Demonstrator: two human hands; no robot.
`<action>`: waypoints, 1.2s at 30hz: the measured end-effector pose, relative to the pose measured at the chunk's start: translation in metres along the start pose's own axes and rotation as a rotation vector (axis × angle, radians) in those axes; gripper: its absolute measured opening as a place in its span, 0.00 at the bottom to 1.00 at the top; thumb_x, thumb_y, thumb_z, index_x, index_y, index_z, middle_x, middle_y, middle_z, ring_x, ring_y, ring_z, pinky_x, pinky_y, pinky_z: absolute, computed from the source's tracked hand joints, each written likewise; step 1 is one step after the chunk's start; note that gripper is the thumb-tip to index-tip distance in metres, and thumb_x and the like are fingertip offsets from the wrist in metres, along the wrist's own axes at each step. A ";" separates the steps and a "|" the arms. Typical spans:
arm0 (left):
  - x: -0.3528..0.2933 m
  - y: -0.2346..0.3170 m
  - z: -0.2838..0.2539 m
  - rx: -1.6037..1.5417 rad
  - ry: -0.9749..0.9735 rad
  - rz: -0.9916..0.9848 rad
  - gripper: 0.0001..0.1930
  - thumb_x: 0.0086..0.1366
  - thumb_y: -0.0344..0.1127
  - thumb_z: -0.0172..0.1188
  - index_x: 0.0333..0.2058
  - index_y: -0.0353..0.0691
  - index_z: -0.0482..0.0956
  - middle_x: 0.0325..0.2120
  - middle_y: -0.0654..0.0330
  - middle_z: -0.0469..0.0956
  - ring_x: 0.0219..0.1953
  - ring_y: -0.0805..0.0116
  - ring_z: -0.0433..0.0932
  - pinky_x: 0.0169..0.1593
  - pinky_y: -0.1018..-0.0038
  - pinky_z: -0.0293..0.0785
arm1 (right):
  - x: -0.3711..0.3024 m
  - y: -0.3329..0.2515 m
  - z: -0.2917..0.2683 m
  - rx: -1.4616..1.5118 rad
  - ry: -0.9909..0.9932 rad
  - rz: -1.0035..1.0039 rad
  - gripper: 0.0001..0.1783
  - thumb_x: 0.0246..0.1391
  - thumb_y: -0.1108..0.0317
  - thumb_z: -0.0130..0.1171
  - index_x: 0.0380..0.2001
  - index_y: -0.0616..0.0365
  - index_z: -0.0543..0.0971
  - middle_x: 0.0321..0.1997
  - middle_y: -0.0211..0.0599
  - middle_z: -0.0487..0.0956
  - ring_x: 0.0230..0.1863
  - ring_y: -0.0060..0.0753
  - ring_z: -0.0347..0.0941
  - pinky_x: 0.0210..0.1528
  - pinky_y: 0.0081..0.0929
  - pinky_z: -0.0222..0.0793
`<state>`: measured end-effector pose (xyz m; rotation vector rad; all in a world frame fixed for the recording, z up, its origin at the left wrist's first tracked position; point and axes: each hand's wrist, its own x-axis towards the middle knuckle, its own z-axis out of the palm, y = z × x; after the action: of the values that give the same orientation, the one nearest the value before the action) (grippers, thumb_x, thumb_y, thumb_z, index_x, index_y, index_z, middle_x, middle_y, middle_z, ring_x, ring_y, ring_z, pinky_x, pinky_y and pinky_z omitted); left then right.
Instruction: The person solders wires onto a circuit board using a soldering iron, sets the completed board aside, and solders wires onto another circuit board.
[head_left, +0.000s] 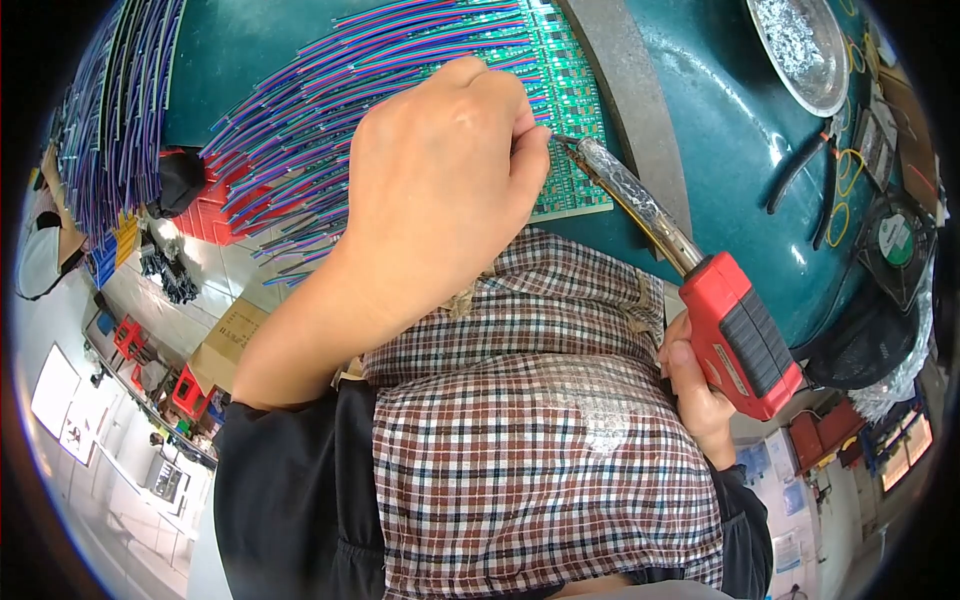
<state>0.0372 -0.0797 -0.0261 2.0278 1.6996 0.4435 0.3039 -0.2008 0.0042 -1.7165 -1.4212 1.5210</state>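
Observation:
My left hand (pixel 450 165) is closed, its fingers curled in a pinch over the edge of a green circuit board panel (pixel 575 185). Whatever those fingers hold is hidden beneath the hand. Many thin multicoloured wires (pixel 300 120) fan out leftward from the board and pass under the hand. In my right hand (pixel 692 385) is a soldering gun (pixel 740 335) with a red and black body and a long metal barrel. Its tip reaches up and left, close beside my left thumb at the board.
A grey curved bar (pixel 640 110) lies right of the board on the green tabletop (pixel 715 150). Beyond are a metal bowl of silvery bits (pixel 838 95), black-handled pliers (pixel 800 170) and a small fan (pixel 895 240). More wires (pixel 120 110) hang at far left; a cardboard box (pixel 225 345) stands below.

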 end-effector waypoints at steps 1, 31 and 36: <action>0.000 0.000 0.000 0.000 0.001 0.000 0.09 0.59 0.33 0.69 0.26 0.37 0.79 0.24 0.59 0.77 0.26 0.65 0.79 0.29 0.70 0.77 | 0.000 0.000 -0.001 -0.001 0.000 -0.001 0.06 0.61 0.70 0.57 0.36 0.63 0.74 0.27 0.36 0.73 0.25 0.23 0.66 0.26 0.21 0.63; 0.013 -0.014 -0.022 0.072 -0.035 0.218 0.07 0.59 0.29 0.68 0.31 0.36 0.77 0.28 0.56 0.76 0.31 0.57 0.78 0.35 0.64 0.72 | 0.000 0.000 0.002 -0.014 0.059 -0.013 0.16 0.58 0.72 0.59 0.49 0.66 0.74 0.27 0.35 0.75 0.22 0.20 0.66 0.25 0.18 0.62; 0.013 -0.011 -0.026 0.028 -0.110 0.147 0.07 0.62 0.30 0.66 0.33 0.36 0.76 0.27 0.54 0.76 0.31 0.54 0.78 0.35 0.63 0.72 | 0.002 -0.003 0.004 -0.047 0.074 -0.009 0.11 0.58 0.74 0.57 0.44 0.65 0.75 0.27 0.34 0.75 0.23 0.20 0.67 0.25 0.18 0.62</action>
<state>0.0173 -0.0617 -0.0109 2.1647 1.5066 0.3508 0.2989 -0.1992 0.0047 -1.7722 -1.4358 1.4154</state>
